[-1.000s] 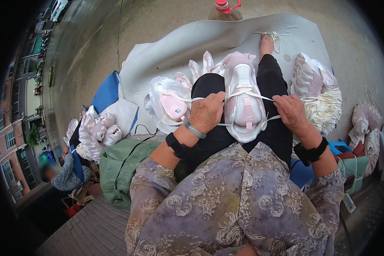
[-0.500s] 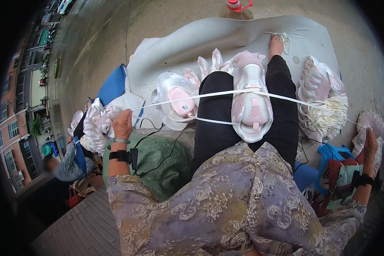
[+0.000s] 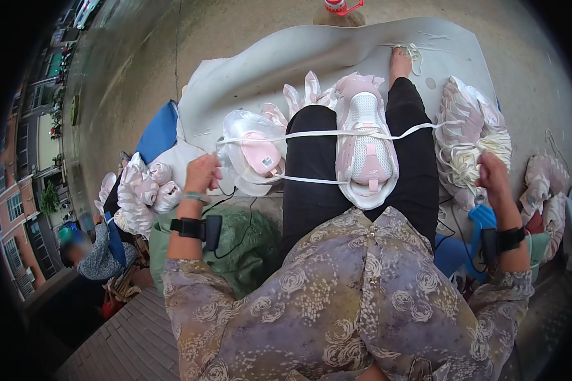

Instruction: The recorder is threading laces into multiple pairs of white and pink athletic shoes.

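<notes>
A pink and white shoe upper (image 3: 367, 143) lies lengthwise between my thighs, its mesh tongue facing up. A flat white lace (image 3: 311, 134) crosses it and sags loosely to both sides. Its left end lies near a pink shoe piece (image 3: 259, 151) in a pale translucent cover; its right end hangs near the stacked uppers. My left hand (image 3: 203, 173), fingers loosely curled, is empty above the green sack, apart from the lace. Beside a bundle of white laces (image 3: 462, 161), my right hand (image 3: 493, 174) is raised with bent fingers and nothing visible in them.
Pink and white uppers (image 3: 467, 117) are stacked at right; more uppers (image 3: 140, 193) lie at left. A green sack (image 3: 248, 235) sits by my left thigh, a blue plastic stool (image 3: 482, 219) at my right. A grey sheet (image 3: 260, 73) covers the ground ahead. Another person (image 3: 102, 247) sits at far left.
The lace was stretched taut between my hands; now it is slack and out of both. My right hand has come inward and up, my left slightly inward.
</notes>
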`<state>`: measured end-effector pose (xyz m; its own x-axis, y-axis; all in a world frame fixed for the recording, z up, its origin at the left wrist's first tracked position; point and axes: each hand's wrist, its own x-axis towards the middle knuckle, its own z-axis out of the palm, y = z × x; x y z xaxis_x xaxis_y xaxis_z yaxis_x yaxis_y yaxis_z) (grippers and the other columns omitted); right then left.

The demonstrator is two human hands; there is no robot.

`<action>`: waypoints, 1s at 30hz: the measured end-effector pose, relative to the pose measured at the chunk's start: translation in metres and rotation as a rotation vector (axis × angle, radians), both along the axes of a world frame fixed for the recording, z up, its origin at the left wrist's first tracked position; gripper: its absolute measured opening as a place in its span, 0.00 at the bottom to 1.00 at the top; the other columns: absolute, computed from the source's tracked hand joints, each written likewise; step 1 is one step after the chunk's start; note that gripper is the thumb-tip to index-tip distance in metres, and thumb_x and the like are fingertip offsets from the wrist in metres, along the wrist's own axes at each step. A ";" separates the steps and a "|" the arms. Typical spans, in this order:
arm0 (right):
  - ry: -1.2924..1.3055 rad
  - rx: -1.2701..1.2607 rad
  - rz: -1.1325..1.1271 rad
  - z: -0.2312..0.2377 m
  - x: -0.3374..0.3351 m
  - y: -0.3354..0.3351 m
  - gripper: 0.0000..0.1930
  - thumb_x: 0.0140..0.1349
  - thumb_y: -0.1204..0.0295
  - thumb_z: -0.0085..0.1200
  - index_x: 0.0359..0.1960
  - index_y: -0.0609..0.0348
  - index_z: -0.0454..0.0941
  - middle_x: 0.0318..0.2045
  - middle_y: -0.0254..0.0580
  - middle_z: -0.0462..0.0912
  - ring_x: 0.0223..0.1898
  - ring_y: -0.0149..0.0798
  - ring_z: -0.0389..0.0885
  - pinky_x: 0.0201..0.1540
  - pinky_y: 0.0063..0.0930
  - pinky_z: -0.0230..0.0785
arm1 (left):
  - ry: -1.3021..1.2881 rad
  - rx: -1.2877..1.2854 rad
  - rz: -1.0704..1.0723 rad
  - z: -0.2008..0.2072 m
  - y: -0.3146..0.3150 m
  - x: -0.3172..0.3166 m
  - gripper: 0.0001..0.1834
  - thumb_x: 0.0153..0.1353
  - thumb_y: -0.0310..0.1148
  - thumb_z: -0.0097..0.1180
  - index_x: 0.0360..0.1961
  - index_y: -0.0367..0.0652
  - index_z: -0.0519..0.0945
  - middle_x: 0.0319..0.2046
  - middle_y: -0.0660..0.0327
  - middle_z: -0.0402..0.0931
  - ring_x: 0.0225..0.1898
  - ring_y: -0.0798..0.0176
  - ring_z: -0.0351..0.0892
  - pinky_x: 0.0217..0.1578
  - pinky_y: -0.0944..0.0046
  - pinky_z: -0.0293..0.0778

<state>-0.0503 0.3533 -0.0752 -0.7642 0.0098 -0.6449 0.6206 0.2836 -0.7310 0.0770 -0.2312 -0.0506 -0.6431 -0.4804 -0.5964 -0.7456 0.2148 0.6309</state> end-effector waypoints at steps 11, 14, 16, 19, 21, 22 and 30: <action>-0.029 -0.442 0.163 -0.015 0.020 -0.145 0.09 0.60 0.66 0.51 0.35 0.58 0.78 0.29 0.31 0.78 0.31 0.24 0.75 0.33 0.18 0.70 | 0.090 0.751 -0.185 -0.017 0.190 -0.069 0.10 0.60 0.32 0.51 0.34 0.34 0.77 0.23 0.62 0.75 0.15 0.75 0.70 0.14 0.79 0.65; 0.039 -0.408 0.196 -0.024 0.012 -0.152 0.08 0.59 0.68 0.52 0.34 0.58 0.78 0.24 0.28 0.76 0.25 0.21 0.71 0.27 0.15 0.67 | 0.215 0.524 -0.310 -0.020 0.204 -0.072 0.10 0.58 0.33 0.53 0.28 0.35 0.78 0.23 0.65 0.73 0.17 0.76 0.69 0.17 0.77 0.64; 0.011 -0.402 0.157 -0.031 0.006 -0.157 0.08 0.59 0.68 0.52 0.34 0.59 0.78 0.24 0.28 0.75 0.24 0.20 0.71 0.26 0.13 0.66 | 0.404 0.206 -0.494 -0.023 0.209 -0.073 0.09 0.54 0.32 0.56 0.24 0.36 0.78 0.22 0.64 0.70 0.22 0.71 0.70 0.23 0.70 0.65; 0.027 -0.419 0.083 -0.035 0.002 -0.162 0.06 0.60 0.69 0.52 0.32 0.58 0.77 0.23 0.29 0.76 0.21 0.20 0.71 0.24 0.12 0.66 | 0.587 -0.016 -0.757 -0.014 0.224 -0.078 0.07 0.54 0.30 0.57 0.28 0.36 0.78 0.24 0.64 0.67 0.23 0.70 0.67 0.26 0.71 0.65; 0.050 -0.486 0.016 -0.036 -0.001 -0.165 0.05 0.60 0.70 0.52 0.32 0.58 0.76 0.24 0.29 0.77 0.24 0.20 0.74 0.26 0.11 0.67 | 0.542 -0.037 -0.806 -0.010 0.232 -0.080 0.06 0.51 0.30 0.57 0.27 0.38 0.78 0.24 0.61 0.69 0.25 0.64 0.70 0.28 0.67 0.67; 0.049 -0.490 0.013 -0.036 -0.001 -0.165 0.05 0.60 0.70 0.52 0.32 0.58 0.76 0.24 0.29 0.77 0.24 0.20 0.74 0.26 0.11 0.67 | 0.600 -0.151 -0.889 -0.013 0.235 -0.082 0.06 0.51 0.30 0.56 0.27 0.39 0.78 0.24 0.60 0.70 0.26 0.61 0.72 0.28 0.66 0.68; 0.108 -0.510 -0.002 -0.041 0.004 -0.169 0.05 0.59 0.72 0.52 0.32 0.59 0.77 0.24 0.29 0.77 0.25 0.20 0.74 0.27 0.11 0.66 | 0.660 -0.227 -0.806 -0.028 0.243 -0.103 0.05 0.50 0.29 0.57 0.28 0.39 0.79 0.23 0.59 0.71 0.26 0.61 0.72 0.27 0.67 0.67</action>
